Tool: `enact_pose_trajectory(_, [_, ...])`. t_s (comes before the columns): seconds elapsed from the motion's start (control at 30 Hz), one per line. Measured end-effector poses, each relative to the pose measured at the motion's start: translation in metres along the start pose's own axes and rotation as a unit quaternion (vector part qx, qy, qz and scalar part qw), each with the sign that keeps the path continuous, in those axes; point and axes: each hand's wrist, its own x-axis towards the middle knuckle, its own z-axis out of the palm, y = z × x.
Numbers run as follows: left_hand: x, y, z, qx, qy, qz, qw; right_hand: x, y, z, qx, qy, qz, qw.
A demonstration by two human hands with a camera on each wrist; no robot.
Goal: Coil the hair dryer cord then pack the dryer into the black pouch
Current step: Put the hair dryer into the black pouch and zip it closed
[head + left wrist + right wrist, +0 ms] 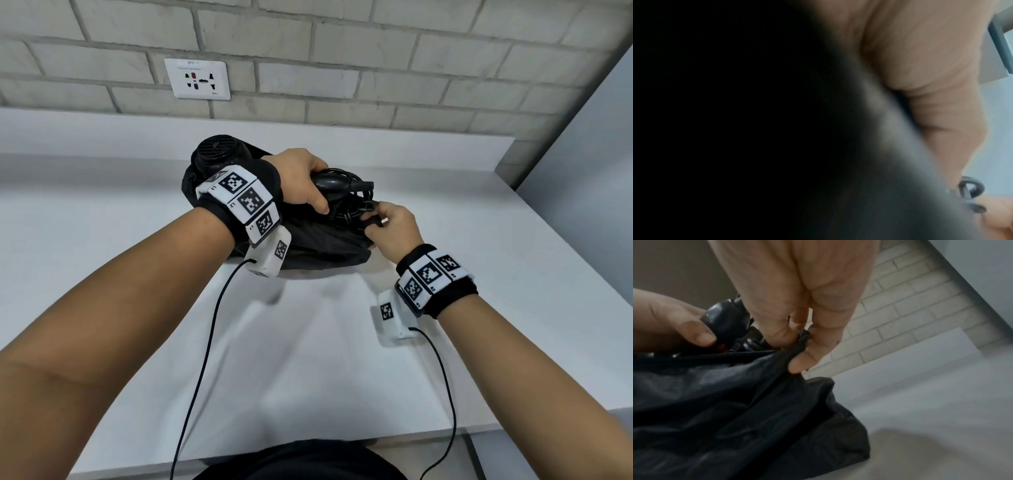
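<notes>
The black hair dryer lies over the black pouch on the white counter, its vented rear end pointing at the wall. My left hand grips the dryer's handle together with the coiled black cord. In the right wrist view the handle sits under my left thumb, with cord loops below it. My right hand pinches the pouch's top edge between thumb and fingers. The left wrist view is mostly dark, showing my left palm and a cord loop.
The white counter runs back to a grey brick wall with a socket plate. A raised white ledge lines the back. A grey panel stands at the right. Sensor cables hang from both wristbands.
</notes>
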Motion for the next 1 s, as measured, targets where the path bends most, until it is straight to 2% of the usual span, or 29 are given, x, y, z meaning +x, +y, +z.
enact_pose_trajectory(0.13, [-0.001, -0.001, 0.001, 0.015, -0.003, 0.000, 1.000, 0.000, -0.010, -0.001, 0.047, 0.044, 0.012, 0.998])
enact_pose_trajectory(0.33, [0.006, 0.005, 0.008, 0.066, -0.012, 0.012, 0.998, -0.003, -0.034, -0.020, 0.090, 0.147, -0.058, 0.983])
enact_pose_trajectory(0.57, [0.013, 0.020, 0.016, 0.132, -0.073, 0.061, 0.987, -0.009, -0.069, -0.034, 0.139, 0.155, -0.075, 0.975])
enact_pose_trajectory(0.8, [0.011, 0.023, 0.021, 0.152, -0.046, 0.112, 0.981, 0.004, -0.072, -0.038, 0.174, 0.210, -0.054, 0.961])
enact_pose_trajectory(0.9, [0.010, 0.021, 0.017, 0.233, -0.025, 0.136, 0.963, 0.008, -0.065, -0.037, 0.143, 0.217, -0.052, 0.964])
enact_pose_trajectory(1.0, [0.007, 0.013, 0.014, 0.350, 0.032, 0.157, 0.923, 0.010, -0.060, -0.040, 0.135, 0.222, -0.036, 0.965])
